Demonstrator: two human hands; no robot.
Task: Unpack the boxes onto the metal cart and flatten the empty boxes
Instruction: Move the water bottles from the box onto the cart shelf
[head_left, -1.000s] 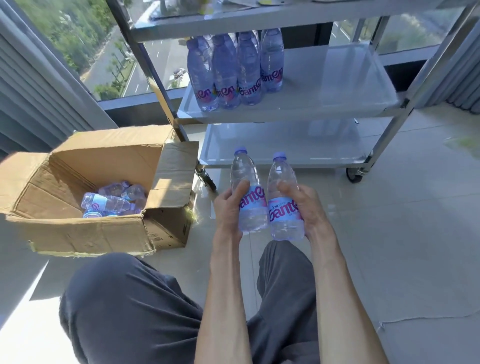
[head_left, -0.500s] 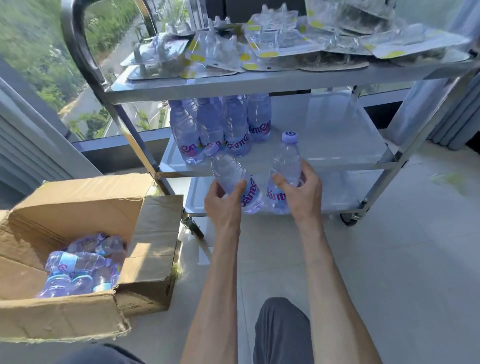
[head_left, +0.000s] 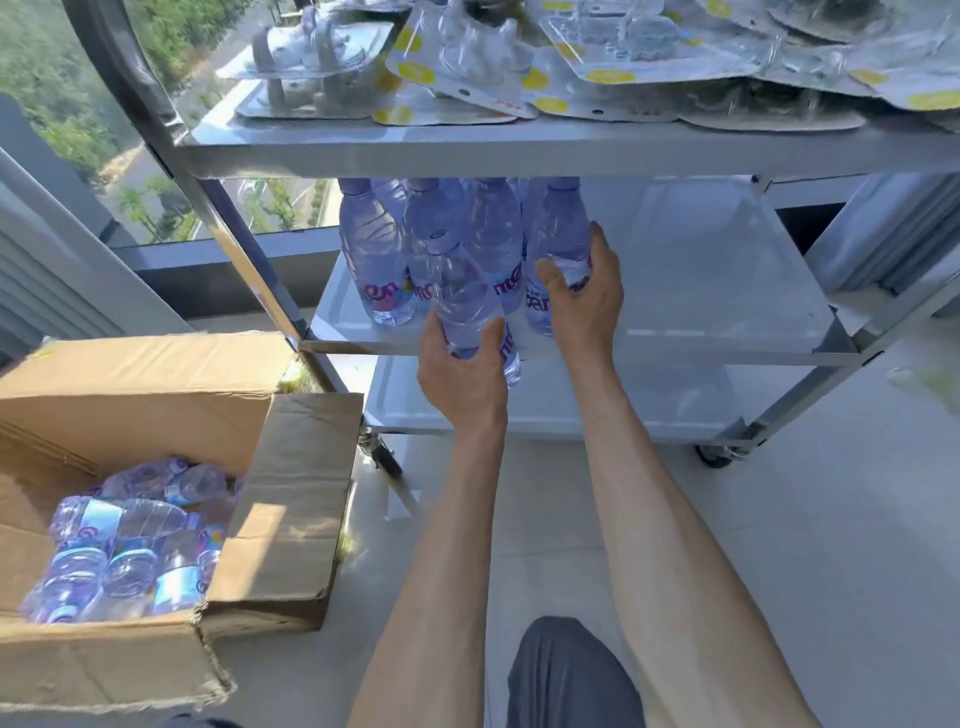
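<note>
Plastic bottles are held around the middle, one by the left hand (head_left: 460, 376), one by the right hand (head_left: 584, 299), at the cart shelf (head_left: 727, 291). They look smooth and easily squashed.

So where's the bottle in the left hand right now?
The left hand holds its bottle at the front edge of the cart's middle shelf, just in front of the standing bottles, left of the right hand.

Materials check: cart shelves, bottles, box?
Cart shelves: metal by the look, probably stainless steel, with a brushed grey sheen and soft reflections. Bottles: clear thin plastic with a violet tint; you can see through them, and the walls are ribbed. Box: brown corrugated cardboard, matte, with torn and frayed edges.
</note>
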